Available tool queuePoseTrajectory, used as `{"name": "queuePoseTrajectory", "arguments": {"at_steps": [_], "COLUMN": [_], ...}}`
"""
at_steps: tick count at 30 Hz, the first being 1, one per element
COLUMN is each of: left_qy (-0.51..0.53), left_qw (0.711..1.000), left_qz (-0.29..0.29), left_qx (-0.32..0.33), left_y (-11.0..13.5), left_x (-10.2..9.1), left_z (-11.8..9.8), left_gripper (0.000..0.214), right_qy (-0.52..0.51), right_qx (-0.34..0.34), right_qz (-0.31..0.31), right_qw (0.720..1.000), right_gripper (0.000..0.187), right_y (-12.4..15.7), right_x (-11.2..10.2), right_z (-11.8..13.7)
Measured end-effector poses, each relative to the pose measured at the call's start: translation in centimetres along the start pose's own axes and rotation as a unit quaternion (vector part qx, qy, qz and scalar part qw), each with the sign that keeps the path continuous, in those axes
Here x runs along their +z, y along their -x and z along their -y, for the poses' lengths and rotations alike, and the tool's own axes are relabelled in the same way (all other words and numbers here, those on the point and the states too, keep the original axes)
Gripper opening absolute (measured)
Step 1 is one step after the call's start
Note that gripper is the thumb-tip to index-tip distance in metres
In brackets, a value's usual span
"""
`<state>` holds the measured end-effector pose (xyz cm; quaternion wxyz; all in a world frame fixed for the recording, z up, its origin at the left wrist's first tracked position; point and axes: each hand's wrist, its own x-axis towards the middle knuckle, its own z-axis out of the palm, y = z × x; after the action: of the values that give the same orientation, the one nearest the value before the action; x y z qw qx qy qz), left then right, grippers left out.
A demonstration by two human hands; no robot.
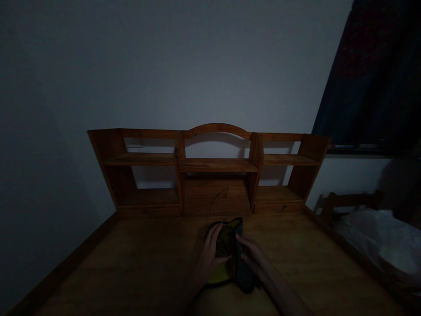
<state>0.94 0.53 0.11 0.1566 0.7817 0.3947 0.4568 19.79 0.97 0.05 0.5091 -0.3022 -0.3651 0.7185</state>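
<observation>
Near the middle of the wooden desk, my left hand (pixel 209 250) is curled around a dark, shiny, rounded object (pixel 226 240) that looks like glass; its exact kind is too dim to tell. My right hand (pixel 252 253) grips the raised dark flap of a soft case (pixel 245 274) just to the right of that object. The flap has a black edge, and a yellow-green inner side (pixel 219 274) of the case shows below my left hand. Both hands are close together, and the object sits between them against the case. My fingertips are partly hidden.
A wooden shelf unit (pixel 219 165) spans the back of the desk (pixel 148 263), with a thin cord (pixel 219 196) at its centre. On the right stand a wooden chair back (pixel 355 199) and a pale plastic-like bundle (pixel 381 237). A dark curtain (pixel 375 79) hangs above. Light is dim.
</observation>
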Motion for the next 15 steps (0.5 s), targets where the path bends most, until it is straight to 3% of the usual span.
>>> {"name": "queuePoseTrajectory", "arguments": {"at_steps": [5,10,15], "left_qy": [-0.029,-0.033,-0.110], "left_qw": [0.999,0.997,0.989], "left_qz": [0.028,0.046,0.082], "left_qx": [0.009,0.052,0.056], "left_y": [0.1,0.1,0.3], "left_x": [-0.1,-0.5,-0.7], "left_z": [0.2,-0.3,-0.7], "left_gripper": [0.098,0.105,0.106], "right_qy": [0.037,0.055,0.079], "right_qx": [-0.006,-0.048,-0.072], "right_qz": [-0.043,-0.024,-0.036], "right_qw": [0.998,0.997,0.994], "right_gripper": [0.033,0.036,0.043], "right_y": [0.2,-0.1,-0.5], "right_x": [-0.2,0.5,0.1], "right_z": [-0.2,-0.5,-1.1]}}
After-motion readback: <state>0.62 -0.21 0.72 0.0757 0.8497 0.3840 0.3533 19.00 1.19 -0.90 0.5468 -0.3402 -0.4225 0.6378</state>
